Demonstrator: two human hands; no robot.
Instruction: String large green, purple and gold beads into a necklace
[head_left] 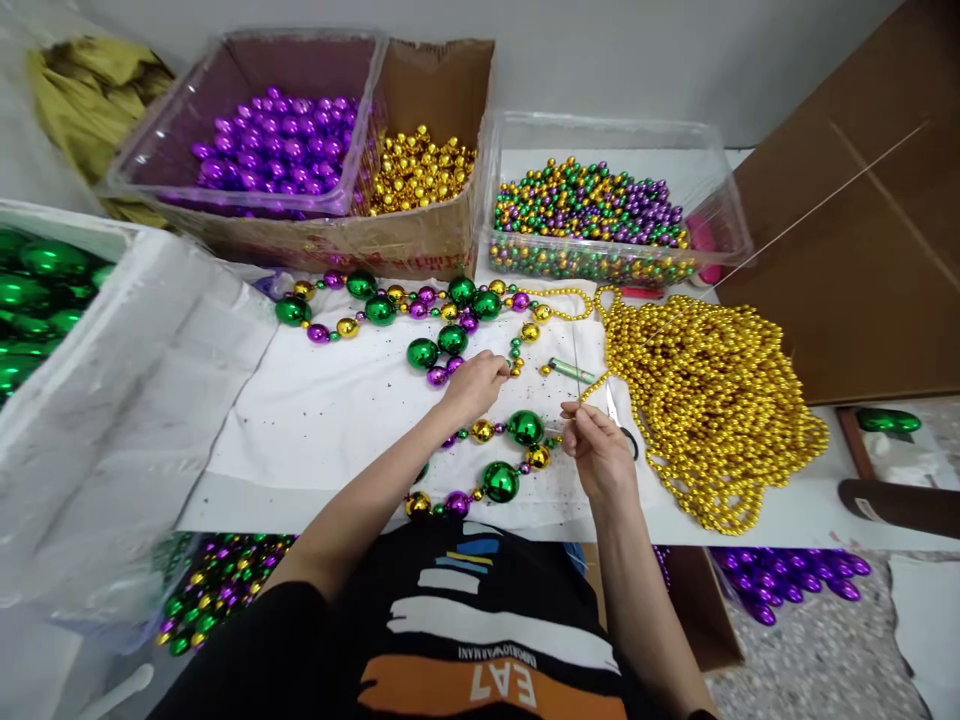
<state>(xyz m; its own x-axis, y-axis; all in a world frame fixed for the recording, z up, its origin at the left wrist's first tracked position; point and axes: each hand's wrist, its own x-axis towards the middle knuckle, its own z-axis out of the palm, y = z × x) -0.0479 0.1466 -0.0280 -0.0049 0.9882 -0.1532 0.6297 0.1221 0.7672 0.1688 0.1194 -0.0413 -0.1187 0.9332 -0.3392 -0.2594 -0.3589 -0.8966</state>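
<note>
My left hand [476,385] is closed in a pinch above the white cloth [300,410]. Its fingertips meet the end of a short run of small green and gold beads [515,350]; what lies between them is hidden. Close to the scissors, my right hand [600,445] pinches the end of a gold bead strand [594,387]. A large-bead garland [381,310] in green, purple and gold stretches across the cloth's far side. Nearer my body, another garland section [500,482] curves below both hands. A green lighter [571,370] and partly covered scissors [628,440] lie by my right hand.
Gold bead strands [712,400] are heaped at right. Behind the cloth stand a clear bin of purple balls [281,140], a cardboard box [322,235] with gold balls, and a clear bin [622,125] of mixed beads. Large green balls [45,290] fill a container at left.
</note>
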